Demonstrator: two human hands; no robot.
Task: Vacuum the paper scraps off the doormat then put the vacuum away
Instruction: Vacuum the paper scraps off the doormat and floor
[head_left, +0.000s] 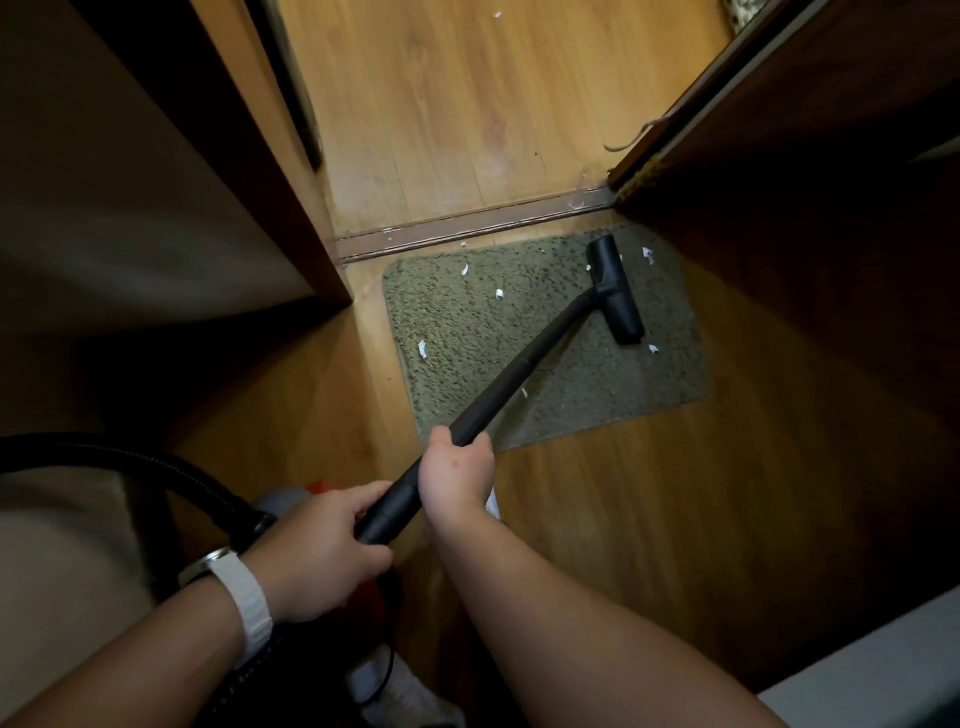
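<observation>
The doormat (467, 332) is a fuzzy, grey-green rectangle with round corners, and it lies flat on the smooth brown wood floor (623, 519). Small white paper scraps (499, 294) with torn edges are dotted over the doormat. The vacuum's long black tube (519, 364) is hard and round, and it slants across the doormat. At its end a black T-shaped nozzle (615, 291) sits on the doormat's far right part, with scraps just beside it. On the near side of the doormat, the right hand (457, 478) has its fingers wrapped round the tube. The left hand (322, 551), farther from the doormat, has its fingers curled round the tube's thick end. A white strap (249, 597) is on the left wrist. A black ribbed hose (156, 467) bends away to the left. A long flat strip (467, 223) runs along the doormat's far edge.
</observation>
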